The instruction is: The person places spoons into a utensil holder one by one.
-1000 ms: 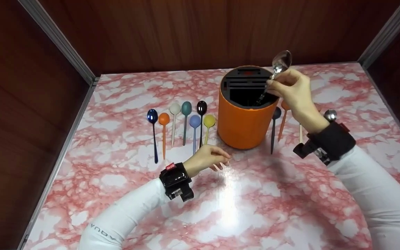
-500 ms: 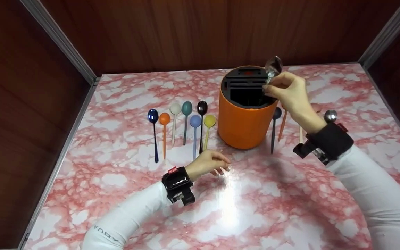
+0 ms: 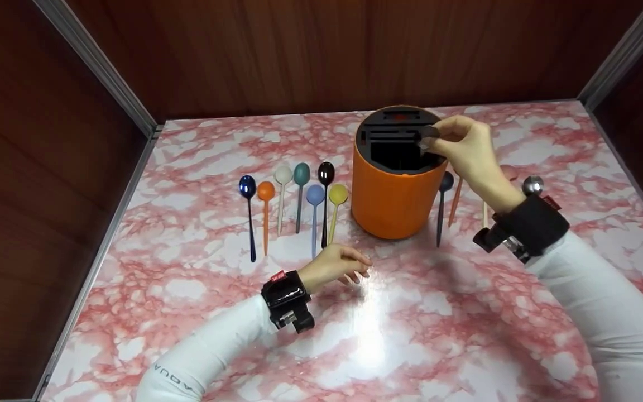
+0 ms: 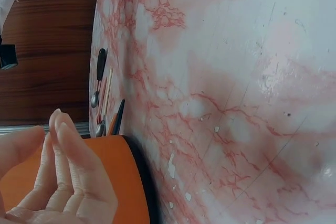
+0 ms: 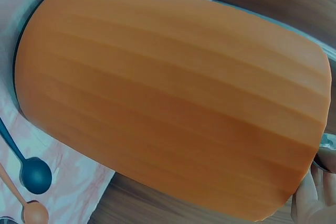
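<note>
My right hand (image 3: 469,146) reaches over the right side of the orange cylindrical utensil holder (image 3: 391,204) and pinches a spoon (image 3: 428,133) near its bowl. The spoon's handle is hidden down in the large front compartment of the black slotted top (image 3: 376,152). In the right wrist view, the shiny spoon bowl (image 5: 326,156) shows at the rim beside my fingers (image 5: 307,198). My left hand (image 3: 332,265) hovers in front of the holder with fingers loosely bent and holds nothing. Just behind it lie the handles of a yellow spoon (image 3: 337,195) and a periwinkle spoon (image 3: 315,195).
Left of the holder lie more spoons: a shiny blue one (image 3: 247,185), an orange one (image 3: 266,191), a white one (image 3: 283,175), a teal one (image 3: 301,173) and a black one (image 3: 326,172). To its right are a dark spoon (image 3: 446,181) and a metal spoon (image 3: 533,185). Wooden panels (image 3: 327,56) enclose the table.
My right hand has lowered the spoon into the holder, its bowl sinking from well above the rim to the level of the top. My left hand has drifted slightly toward me.
</note>
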Available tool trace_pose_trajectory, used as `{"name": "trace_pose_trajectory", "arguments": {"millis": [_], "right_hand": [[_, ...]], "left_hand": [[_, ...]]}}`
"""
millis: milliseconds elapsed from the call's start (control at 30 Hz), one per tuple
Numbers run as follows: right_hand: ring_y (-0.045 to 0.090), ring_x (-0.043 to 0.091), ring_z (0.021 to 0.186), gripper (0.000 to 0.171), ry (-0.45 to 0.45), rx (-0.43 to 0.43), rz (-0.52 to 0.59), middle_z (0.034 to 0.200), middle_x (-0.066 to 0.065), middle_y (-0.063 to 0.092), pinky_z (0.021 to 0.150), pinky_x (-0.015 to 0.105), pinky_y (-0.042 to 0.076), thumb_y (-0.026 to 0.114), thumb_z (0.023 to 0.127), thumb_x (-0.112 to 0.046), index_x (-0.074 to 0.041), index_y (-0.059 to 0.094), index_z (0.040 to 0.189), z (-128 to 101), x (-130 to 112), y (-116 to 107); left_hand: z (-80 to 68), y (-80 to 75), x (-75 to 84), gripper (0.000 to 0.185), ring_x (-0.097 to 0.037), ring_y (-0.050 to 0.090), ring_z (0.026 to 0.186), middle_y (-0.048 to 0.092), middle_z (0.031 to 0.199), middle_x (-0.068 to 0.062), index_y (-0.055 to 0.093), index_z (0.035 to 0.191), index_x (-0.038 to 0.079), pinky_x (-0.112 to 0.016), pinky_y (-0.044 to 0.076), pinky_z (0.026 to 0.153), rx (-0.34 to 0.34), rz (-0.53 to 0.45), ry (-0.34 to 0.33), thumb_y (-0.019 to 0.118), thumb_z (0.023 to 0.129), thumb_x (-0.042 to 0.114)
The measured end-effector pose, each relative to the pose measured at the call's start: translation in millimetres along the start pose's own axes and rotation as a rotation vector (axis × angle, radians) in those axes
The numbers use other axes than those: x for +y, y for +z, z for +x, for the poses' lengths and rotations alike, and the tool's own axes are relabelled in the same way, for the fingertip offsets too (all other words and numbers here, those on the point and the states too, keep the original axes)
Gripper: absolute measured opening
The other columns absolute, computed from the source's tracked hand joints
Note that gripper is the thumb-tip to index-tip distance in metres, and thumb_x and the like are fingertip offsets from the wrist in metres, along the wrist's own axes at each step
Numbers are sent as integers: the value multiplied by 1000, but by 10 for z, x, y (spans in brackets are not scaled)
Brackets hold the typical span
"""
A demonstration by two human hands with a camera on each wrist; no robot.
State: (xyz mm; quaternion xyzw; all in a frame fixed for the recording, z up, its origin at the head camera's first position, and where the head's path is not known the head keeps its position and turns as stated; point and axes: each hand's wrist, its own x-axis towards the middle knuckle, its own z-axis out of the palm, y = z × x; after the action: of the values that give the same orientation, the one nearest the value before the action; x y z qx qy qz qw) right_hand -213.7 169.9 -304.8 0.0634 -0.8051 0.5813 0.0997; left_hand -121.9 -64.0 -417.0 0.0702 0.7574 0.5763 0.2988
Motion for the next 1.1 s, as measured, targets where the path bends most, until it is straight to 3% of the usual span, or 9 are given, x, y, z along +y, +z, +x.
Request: {"name": "trace_pose_trajectory", "arguments": {"millis": [300, 833, 1100], "right_hand": [[55, -6, 68, 13, -14, 31, -90, 69, -24, 58, 61, 6, 46, 66, 82, -6, -1, 64, 94, 46, 5, -63], [58, -3, 69, 13, 4, 85, 33, 73, -14, 65, 65, 7, 48, 67, 79, 0, -13, 68, 83, 71, 29, -213], [61, -1, 68, 13, -4, 63, 101, 73, -14, 67, 66, 8, 51, 67, 79, 1, -10, 70, 85, 34, 67, -293]], "left_hand": [[1, 6, -31, 28, -6, 57, 60, 65, 102, -29, 61, 109, -11, -26, 57, 64, 0, -3, 6, 54, 86, 2], [21, 6, -68, 27, -8, 58, 61, 68, 96, -24, 62, 109, -11, -18, 50, 57, 4, -51, -7, 54, 86, 2], [20, -2, -93, 27, -10, 59, 62, 69, 92, -21, 61, 108, -11, -18, 49, 56, 3, -37, 2, 55, 86, 3]]}}
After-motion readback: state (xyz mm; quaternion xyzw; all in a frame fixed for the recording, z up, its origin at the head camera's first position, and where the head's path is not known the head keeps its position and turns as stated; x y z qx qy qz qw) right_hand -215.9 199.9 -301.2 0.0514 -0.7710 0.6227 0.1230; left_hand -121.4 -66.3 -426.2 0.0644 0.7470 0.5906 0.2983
